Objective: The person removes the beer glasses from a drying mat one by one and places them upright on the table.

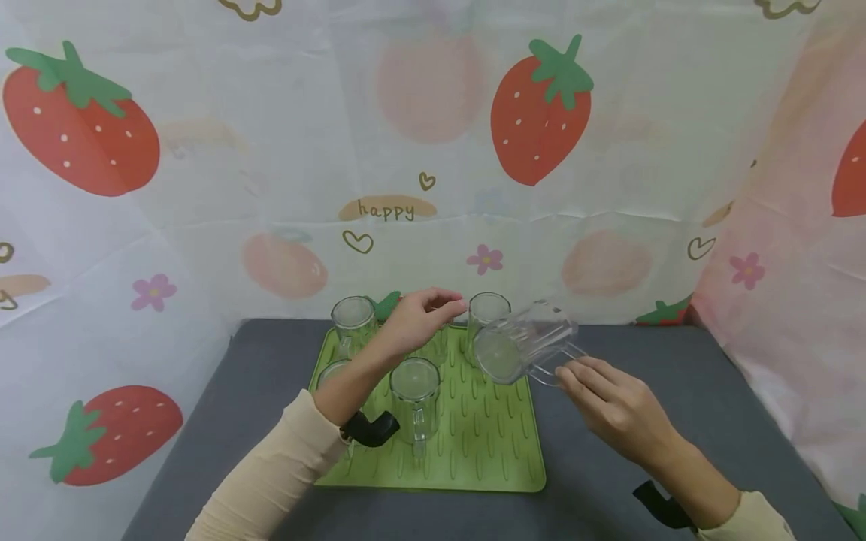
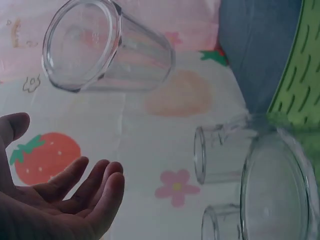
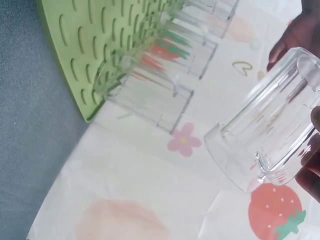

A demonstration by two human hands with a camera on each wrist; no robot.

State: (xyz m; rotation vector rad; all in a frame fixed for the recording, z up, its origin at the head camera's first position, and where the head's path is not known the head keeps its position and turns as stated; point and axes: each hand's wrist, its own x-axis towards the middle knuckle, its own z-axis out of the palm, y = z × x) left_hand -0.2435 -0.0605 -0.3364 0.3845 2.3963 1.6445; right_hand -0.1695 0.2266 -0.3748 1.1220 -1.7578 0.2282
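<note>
A clear glass mug (image 1: 541, 334) is held in the air by its handle, tilted well over on its side, in my right hand (image 1: 612, 406). The held mug also fills the right part of the right wrist view. My left hand (image 1: 425, 317) hovers over the back of the green mat (image 1: 501, 454), fingers loosely bent and holding nothing. Several similar mugs stand on the mat: a back-left mug (image 1: 355, 319), a back-right mug (image 1: 483, 308) and a front mug (image 1: 415, 391) among them. My left forearm partly hides another front mug; the left hand covers part of one behind.
The ridged mat lies on a grey table (image 1: 609, 466). A white cloth (image 1: 433, 173) printed with strawberries, flowers and hearts hangs behind the table and along its sides. The standing mugs are grouped on the mat's left and back parts.
</note>
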